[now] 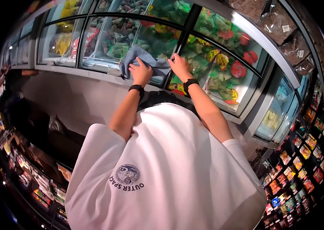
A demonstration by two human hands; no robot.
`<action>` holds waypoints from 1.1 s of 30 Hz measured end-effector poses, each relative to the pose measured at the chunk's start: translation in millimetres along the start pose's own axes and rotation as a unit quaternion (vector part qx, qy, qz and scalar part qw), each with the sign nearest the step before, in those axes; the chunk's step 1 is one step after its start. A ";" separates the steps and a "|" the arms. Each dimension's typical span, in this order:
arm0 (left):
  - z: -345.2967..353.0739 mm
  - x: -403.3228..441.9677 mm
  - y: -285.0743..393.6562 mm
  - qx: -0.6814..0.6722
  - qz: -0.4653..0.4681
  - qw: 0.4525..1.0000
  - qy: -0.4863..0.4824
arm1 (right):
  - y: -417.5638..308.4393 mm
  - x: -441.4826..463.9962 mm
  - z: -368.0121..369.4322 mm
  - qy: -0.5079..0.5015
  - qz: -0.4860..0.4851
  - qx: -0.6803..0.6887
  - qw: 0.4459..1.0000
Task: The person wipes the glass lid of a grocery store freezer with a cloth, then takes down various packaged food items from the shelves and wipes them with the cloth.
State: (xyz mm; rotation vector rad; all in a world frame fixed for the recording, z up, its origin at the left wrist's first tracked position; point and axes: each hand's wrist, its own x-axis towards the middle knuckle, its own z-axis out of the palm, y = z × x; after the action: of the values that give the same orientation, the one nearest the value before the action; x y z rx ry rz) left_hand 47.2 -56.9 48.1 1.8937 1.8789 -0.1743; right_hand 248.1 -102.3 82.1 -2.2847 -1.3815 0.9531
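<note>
A blue-grey cloth [145, 56] lies bunched over the front of a glass-topped freezer. My left hand [141, 73] holds it from the near side, with the fingertips on the fabric. At the cloth's right end, my right hand [181, 69] has its fingers curled in and pinched at the edge of the fabric, beside a dark divider of the freezer [177, 42]. Exactly how much cloth sits between those fingers is hard to see. Under the glass, green packets [156, 38] lie below the hands.
The freezer's pale front rim [81, 73] runs in front of me. Packets with red and yellow labels [223, 61] fill the right section. Another chest freezer [271, 115] stands further right, near shelves of colourful packages [303, 153]. Dark cartons [47, 149] are at the left.
</note>
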 end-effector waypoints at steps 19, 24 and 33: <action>-89.6 137.5 -131.2 -0.046 0.209 0.971 0.104 | -162.3 23.5 67.5 -0.010 0.047 0.289 0.956; -116.7 136.2 -122.8 -0.141 0.124 0.981 -0.037 | -201.6 -47.0 39.5 0.039 -0.091 0.149 0.984; -95.9 110.2 -138.8 0.067 0.235 0.967 0.075 | -145.9 -35.0 106.7 -0.001 0.084 0.159 0.984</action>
State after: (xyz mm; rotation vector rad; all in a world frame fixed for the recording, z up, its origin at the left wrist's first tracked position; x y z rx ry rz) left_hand -103.4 76.8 56.0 2.4448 1.4796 -0.0020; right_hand 67.8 -69.4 99.5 -2.1774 -0.9651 1.1361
